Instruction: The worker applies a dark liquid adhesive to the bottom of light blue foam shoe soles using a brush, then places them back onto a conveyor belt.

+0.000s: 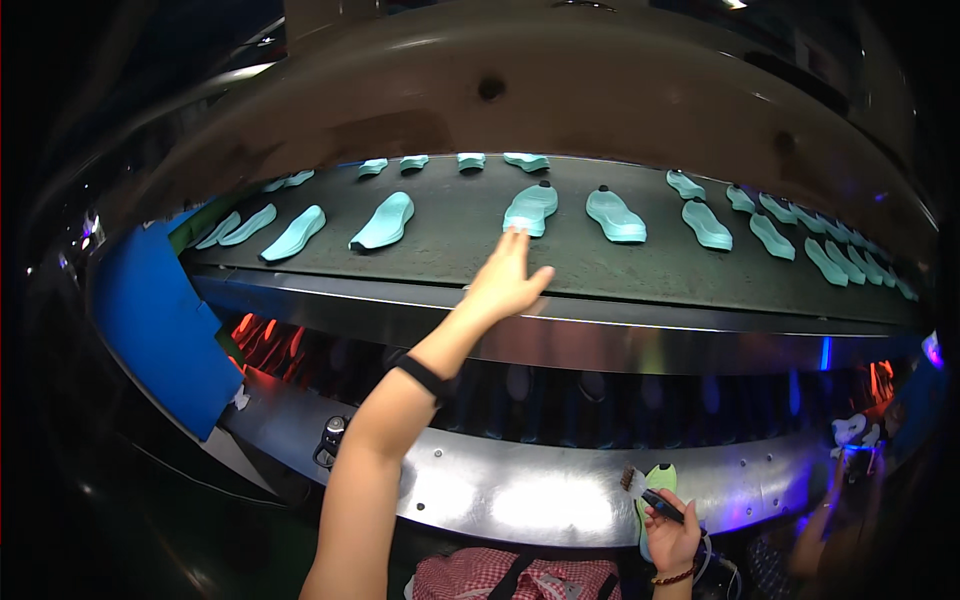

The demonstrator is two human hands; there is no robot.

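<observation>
My left hand [510, 280] reaches over the conveyor belt [450, 225] with fingers stretched out and thumb apart. Its fingertips meet the near end of a mint-green shoe sole [532, 205] lying on the belt; I cannot tell whether they press on it. Low at the right, my right hand [675, 535] is closed round the dark handle of a brush [664, 504] with brown bristles. A yellow-green shoe sole [661, 476] lies behind the brush, partly hidden by it and by the hand; whether the fingers also hold it cannot be made out.
More mint soles [615, 216] lie along the belt, crowded at the right. A brown hood [600, 100] arches over it. Below run a steel ledge [530, 490] with a small dark device [332, 440] and red-glowing slots [270, 338]. A blue panel [155, 310] stands left; another person's arm [820, 525] shows right.
</observation>
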